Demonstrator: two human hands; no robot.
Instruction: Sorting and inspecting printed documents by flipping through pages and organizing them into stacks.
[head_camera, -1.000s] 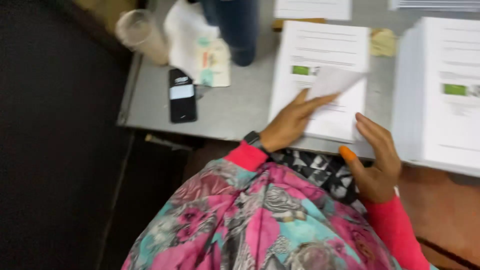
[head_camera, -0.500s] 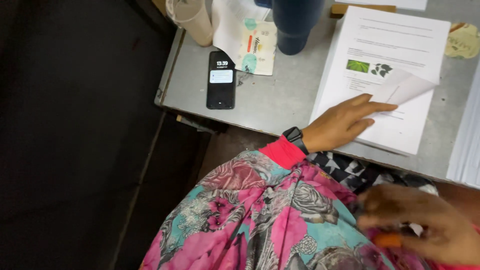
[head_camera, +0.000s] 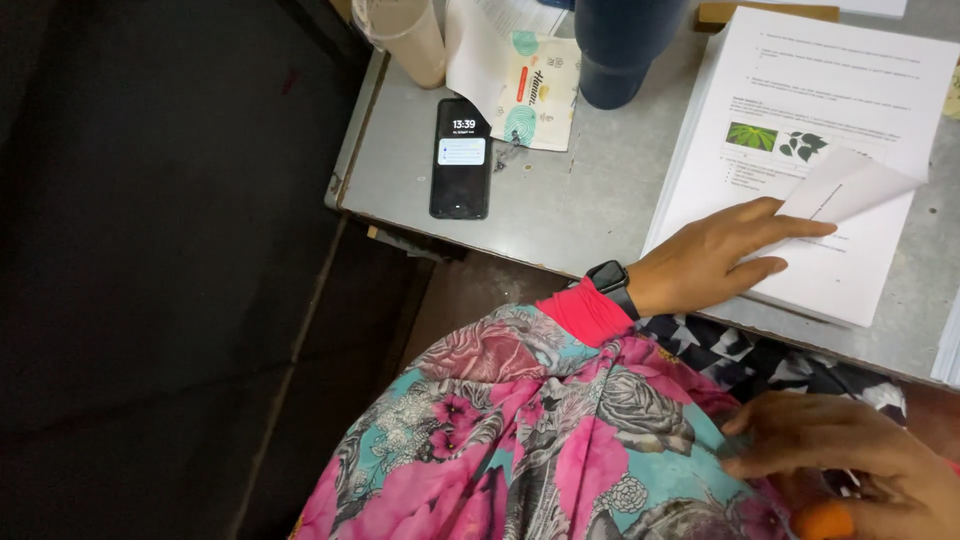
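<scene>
Two hands are at work over different spots, and that split is where trouble could start. The left hand lies flat and spread on the near edge of a stack of printed sheets on the grey tabletop, its fingers pressing the paper down and gripping nothing, while the top sheet's lower corner stands folded up just beyond the fingertips. The right hand is low at the frame's bottom edge, over the lap and a flowered garment, fingers curled; something orange shows under it, but whether it grips that cannot be told because of blur. Since the lifted corner is loose and only the flat palm steadies the pile, a slide of that hand would likely crease the top sheet or push the upper pages askew. The stack's near edge sits close to the tabletop's rim, so a shove could probably tip sheets toward the lap. A dark blue cup stands just beside the stack's far left corner, and a pale tumbler and a phone lie further left; a careless sweep might knock the cup onto the paper.
</scene>
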